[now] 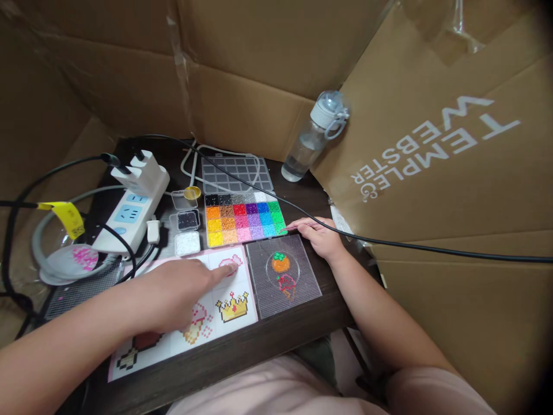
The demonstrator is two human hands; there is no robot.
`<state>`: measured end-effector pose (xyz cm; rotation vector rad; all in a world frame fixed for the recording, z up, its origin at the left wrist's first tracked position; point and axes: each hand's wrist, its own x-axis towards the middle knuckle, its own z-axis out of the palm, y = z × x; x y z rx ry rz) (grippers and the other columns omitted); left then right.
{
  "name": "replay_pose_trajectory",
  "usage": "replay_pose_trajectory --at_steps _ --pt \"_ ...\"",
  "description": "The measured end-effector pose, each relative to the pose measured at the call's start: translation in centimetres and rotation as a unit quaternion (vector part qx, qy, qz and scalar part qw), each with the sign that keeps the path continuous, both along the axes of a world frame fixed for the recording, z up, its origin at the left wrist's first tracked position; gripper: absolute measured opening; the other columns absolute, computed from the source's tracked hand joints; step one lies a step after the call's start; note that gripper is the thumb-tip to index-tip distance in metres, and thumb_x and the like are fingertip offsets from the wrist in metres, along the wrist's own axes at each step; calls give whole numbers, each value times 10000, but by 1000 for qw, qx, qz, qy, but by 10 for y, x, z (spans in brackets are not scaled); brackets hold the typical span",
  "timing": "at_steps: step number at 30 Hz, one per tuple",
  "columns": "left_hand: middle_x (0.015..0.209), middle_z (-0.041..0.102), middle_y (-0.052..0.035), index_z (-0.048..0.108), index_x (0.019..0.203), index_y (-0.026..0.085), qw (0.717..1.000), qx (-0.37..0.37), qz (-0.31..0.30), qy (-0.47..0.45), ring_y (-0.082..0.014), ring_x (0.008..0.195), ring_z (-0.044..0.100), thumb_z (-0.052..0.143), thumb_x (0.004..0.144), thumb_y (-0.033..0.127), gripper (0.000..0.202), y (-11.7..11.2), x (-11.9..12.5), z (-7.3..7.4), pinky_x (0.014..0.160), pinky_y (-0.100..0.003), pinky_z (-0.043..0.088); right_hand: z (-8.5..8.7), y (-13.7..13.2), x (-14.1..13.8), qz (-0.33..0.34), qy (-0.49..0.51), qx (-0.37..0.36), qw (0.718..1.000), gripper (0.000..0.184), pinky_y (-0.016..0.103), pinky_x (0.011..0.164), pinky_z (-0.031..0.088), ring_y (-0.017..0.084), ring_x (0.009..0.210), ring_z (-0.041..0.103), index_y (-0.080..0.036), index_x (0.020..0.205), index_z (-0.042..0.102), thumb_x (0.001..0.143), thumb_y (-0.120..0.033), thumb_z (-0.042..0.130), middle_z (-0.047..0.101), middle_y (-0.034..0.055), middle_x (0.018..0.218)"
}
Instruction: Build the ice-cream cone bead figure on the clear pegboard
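Observation:
My left hand (181,291) rests on a pattern sheet (235,291) of pixel pictures, its forefinger stretched out onto a pink figure (231,262) and its other fingers curled in; it holds nothing I can see. My right hand (317,233) lies flat at the far right corner of a clear pegboard (302,288), fingertips touching the front edge of a compartment box of coloured beads (242,219). On the pegboard sit an orange bead fruit (280,262) and a red bead shape (286,283).
A white power strip (136,199) with plugs and cables lies at the left. Three small bead tubs (186,222) stand beside the box. A water bottle (313,138) leans at the back. A black cable (389,241) crosses over my right wrist. Cardboard walls (432,173) enclose the dark table (268,340).

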<state>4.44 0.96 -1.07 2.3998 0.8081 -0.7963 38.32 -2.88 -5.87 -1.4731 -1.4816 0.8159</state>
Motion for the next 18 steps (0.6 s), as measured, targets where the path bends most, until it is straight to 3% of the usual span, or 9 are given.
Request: replay_pose_trajectory --at_steps 12,15,18 --pt "1166 697 -148 176 1642 366 1000 -3 -6 0 -365 1056 666 704 661 210 1125 0 1 2 882 -463 524 -4 4 -20 12 48 6 999 327 375 840 610 227 872 771 -248 882 836 832 -560 752 827 64 914" --pt "1169 696 -145 189 1641 369 1000 -3 -9 -9 -361 1072 661 704 679 215 1102 1 1 1 891 -463 519 -8 5 -17 -15 81 13 996 314 316 635 558 170 665 693 -245 884 837 838 -544 751 822 62 869" --pt "1142 703 -145 199 1641 369 1000 -4 -11 -7 -348 1021 667 713 706 256 1073 2 1 2 845 -444 518 -12 7 -14 -44 156 19 987 309 271 439 341 88 449 440 -228 862 835 794 -527 794 810 66 803"
